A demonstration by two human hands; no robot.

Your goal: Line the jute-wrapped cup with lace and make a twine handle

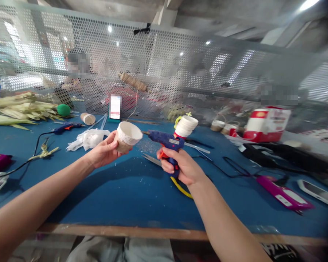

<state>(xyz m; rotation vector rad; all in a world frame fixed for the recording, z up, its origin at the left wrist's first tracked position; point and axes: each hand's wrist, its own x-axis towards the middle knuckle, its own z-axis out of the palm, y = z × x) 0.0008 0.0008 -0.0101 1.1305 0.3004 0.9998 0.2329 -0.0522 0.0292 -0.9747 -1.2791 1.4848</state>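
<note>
L hand [105, 150]: is pinching the cup, thumb on near side, fingers curling under.
R hand [182, 163]: is wrapping round the gun's grip, index finger resting by orange trigger.
Cup [129, 138]: is hanging above the table [112, 203] btwn both hands, tilting a bit, mouth facing up; white trim is circling its upper part, brown its lower.
Gun [164, 139]: is pointing L, nozzle sitting right by cup's R rim; can't tell if touching.
Scissors [152, 159]: are lying below gun, tips facing L, yellow handle poking out twd front edge, partly hidden by R hand.
Front edge [125, 230]: is running across bottom of view, wood strip showing; both forearms are crossing it.
Front room: wide blue stretch is showing btwn forearms, from edge up to scissors, w/ small white bits lying about.
L side: white bundle [89, 139] is crowding L hand's far side; 2nd gun [67, 127] is lying further L, husks [22, 105] beyond.
Far side: mesh [98, 47] is closing off the back, twine roll [133, 82] hanging there.
R side: cup stack [186, 125] is standing just behind gun; purple box [284, 193] & phone [318, 193] are lying well R of forearm, blue strip showing btwn.
</note>
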